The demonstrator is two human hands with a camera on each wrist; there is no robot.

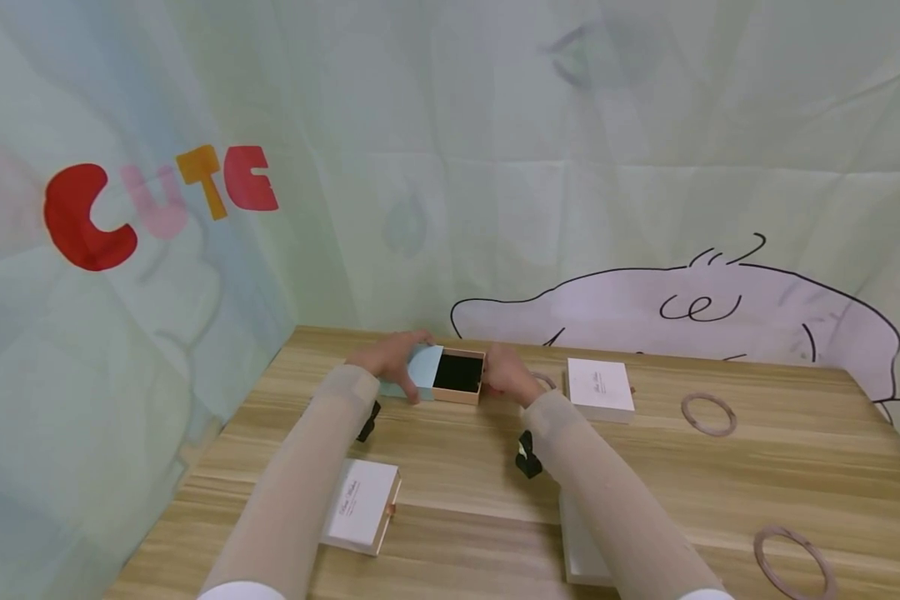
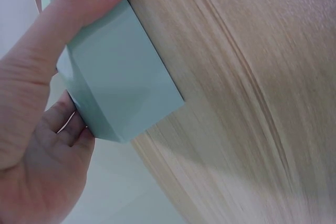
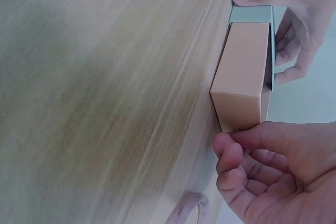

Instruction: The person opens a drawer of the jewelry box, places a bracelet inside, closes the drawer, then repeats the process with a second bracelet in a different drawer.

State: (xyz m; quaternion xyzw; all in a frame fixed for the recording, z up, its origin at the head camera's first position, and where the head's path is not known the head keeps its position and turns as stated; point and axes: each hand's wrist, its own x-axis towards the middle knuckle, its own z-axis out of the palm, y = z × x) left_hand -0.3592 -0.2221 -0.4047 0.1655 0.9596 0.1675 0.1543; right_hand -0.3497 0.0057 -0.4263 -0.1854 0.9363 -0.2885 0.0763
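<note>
Near the table's back edge lies a drawer-style gift box with a light blue sleeve (image 1: 426, 367) and a peach drawer (image 3: 241, 59) drawn partway out, its inside black in the head view. My left hand (image 1: 393, 358) grips the sleeve, thumb across the front side and fingers behind. At the drawer's outer end, the thumb and forefinger of my right hand (image 1: 508, 375) pinch together; whatever small part lies between them is hidden. The right wrist view shows its other fingers curled. Just beside the right hand is a ring (image 3: 184, 208), partly covered in the head view.
White boxes with printed lettering lie about: one right of the hands (image 1: 598, 385), another by the left forearm (image 1: 362, 504). A pale box (image 1: 579, 550) is partly under the right forearm. Two more rings lie at right, one farther back (image 1: 708, 396), one nearer (image 1: 759, 550). A printed curtain (image 1: 495, 225) hangs behind.
</note>
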